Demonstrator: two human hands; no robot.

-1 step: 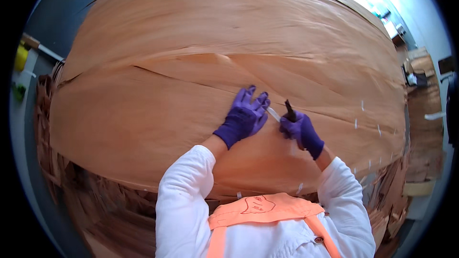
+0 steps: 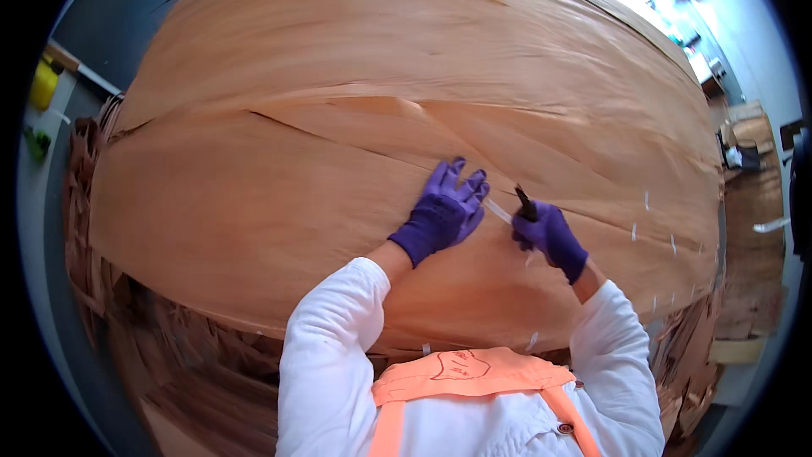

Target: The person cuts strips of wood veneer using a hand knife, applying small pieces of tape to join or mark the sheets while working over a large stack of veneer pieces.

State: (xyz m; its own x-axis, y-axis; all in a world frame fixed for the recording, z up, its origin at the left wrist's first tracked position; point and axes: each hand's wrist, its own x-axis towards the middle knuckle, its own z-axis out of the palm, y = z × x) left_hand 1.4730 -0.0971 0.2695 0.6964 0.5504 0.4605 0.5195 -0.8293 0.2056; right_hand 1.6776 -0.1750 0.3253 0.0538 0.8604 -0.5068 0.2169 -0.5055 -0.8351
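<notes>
A wide sheet of orange-brown wood veneer [image 2: 254,195] lies before me, with a long split running across its middle. My left hand [image 2: 444,211], in a purple glove, rests flat on the sheet with its fingers spread, just below the split. A narrow white strip of tape [image 2: 500,212] stretches from its fingertips to my right hand [image 2: 550,237], also gloved in purple. That hand is closed round a short dark tool [image 2: 525,202] whose upper end sticks out above the fist; its lower part is hidden. Another pale strip hangs or lies just below the right fist.
Several short white tape pieces [image 2: 633,232] dot the sheet's right side. Torn veneer scraps [image 2: 203,347] are heaped along the near edge and at the left. A dark wall or panel [image 2: 139,21] stands at the far left. A brown board [image 2: 753,237] is beyond the right edge.
Both hands appear slightly farther right and lower. The right hand is a little farther from the left, and more of the white strip shows between them.
</notes>
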